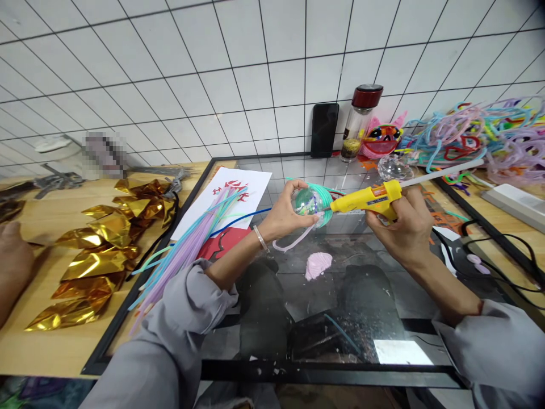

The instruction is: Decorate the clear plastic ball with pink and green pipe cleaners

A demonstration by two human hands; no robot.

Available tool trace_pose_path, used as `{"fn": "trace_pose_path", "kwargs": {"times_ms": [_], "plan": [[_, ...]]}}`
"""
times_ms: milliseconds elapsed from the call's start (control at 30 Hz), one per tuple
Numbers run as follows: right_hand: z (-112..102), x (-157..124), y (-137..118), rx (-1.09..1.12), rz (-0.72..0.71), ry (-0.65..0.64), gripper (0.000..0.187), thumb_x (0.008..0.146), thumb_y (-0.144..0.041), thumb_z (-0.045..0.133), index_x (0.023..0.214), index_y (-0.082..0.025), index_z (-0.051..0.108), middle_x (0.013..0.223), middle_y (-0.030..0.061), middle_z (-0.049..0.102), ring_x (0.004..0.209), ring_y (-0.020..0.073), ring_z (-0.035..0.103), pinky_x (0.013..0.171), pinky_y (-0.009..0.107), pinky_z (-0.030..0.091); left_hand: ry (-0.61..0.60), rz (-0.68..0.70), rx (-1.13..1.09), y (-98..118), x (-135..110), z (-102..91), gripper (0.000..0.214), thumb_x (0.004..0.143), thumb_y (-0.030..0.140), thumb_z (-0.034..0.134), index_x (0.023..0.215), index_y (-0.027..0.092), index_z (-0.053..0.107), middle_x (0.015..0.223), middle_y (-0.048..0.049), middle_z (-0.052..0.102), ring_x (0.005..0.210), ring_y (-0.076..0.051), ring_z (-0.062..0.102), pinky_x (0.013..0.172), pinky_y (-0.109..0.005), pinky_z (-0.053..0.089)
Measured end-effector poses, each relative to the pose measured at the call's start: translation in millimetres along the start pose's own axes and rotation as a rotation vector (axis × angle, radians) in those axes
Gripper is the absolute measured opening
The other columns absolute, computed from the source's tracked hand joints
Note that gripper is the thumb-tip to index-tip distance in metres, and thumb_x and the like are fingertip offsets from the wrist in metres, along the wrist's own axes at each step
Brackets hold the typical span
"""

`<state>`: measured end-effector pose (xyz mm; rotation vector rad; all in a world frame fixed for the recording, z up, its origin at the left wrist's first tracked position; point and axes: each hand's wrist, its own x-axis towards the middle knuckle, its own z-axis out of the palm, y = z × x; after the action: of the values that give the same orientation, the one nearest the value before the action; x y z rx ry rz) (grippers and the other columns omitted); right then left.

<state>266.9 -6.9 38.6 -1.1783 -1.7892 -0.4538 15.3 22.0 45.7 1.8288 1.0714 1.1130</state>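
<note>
Left hand (286, 215) gripping one clear ball (305, 202) (teal cord (326, 197) against it), right hand (406, 230) gripping one yellow glue gun (361, 199)

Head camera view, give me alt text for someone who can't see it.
A person's right hand holds a yellow glue gun, its tip at a clear ball ringed with green strands in the left hand. Purple and blue strips and gold foil lie to the left; a phone and bottle stand behind.
</note>
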Motion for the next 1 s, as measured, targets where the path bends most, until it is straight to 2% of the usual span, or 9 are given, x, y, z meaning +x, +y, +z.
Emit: {"fn": "trace_pose_path", "kwargs": {"times_ms": [167, 633, 800, 1000], "plan": [[1.1, -0.5, -0.2, -0.037, 0.004, 0.030, 0.007, 0.076, -0.023, 0.063, 0.080, -0.023, 0.057, 0.080, 0.0070, 0.058, 0.078, 0.0253, 0.062, 0.063, 0.038, 0.052, -0.002, -0.011, 0.006, 0.3, -0.1, -0.4, 0.061, 0.063, 0.026, 0.076, 0.114, 0.022, 0.042, 0.125, -0.0076, 0.049, 0.128, -0.026, 0.045, 0.113, -0.039, 0.032], [-3.0, 1.5, -0.1, -0.049, -0.020, 0.002, 0.004, 0.077, -0.022, 0.061, 0.079, -0.024, 0.059, 0.082, 0.0084, 0.063, 0.078, 0.0257, 0.064, 0.064, 0.038, 0.054, -0.014, -0.006, 0.012, 1.1, 0.4, -1.2, 0.062, 0.062, 0.028, 0.076, 0.113, 0.023, 0.042, 0.124, -0.0066, 0.049, 0.127, -0.026, 0.045, 0.111, -0.038, 0.033], [-3.6, 0.7, 2.1, -0.035, -0.042, -0.002, 0.011, 0.077, -0.019, 0.060, 0.087, -0.023, 0.063, 0.088, 0.0096, 0.065, 0.084, 0.0273, 0.066, 0.069, 0.040, 0.056, -0.016, -0.018, 0.016, 0.9, 0.8, -1.4, 0.062, 0.062, 0.028, 0.075, 0.113, 0.022, 0.041, 0.123, -0.0074, 0.049, 0.126, -0.026, 0.046, 0.111, -0.040, 0.033], [-4.0, 0.5, -0.5, 0.001, 0.011, -0.023, 0.017, 0.078, -0.019, 0.059, 0.094, -0.023, 0.064, 0.092, 0.0103, 0.065, 0.087, 0.0277, 0.065, 0.071, 0.041, 0.056, 0.001, -0.031, 0.011, 0.3, 1.1, -1.4, 0.063, 0.060, 0.028, 0.076, 0.113, 0.022, 0.042, 0.121, -0.0072, 0.050, 0.123, -0.026, 0.047, 0.108, -0.041, 0.036]]}}
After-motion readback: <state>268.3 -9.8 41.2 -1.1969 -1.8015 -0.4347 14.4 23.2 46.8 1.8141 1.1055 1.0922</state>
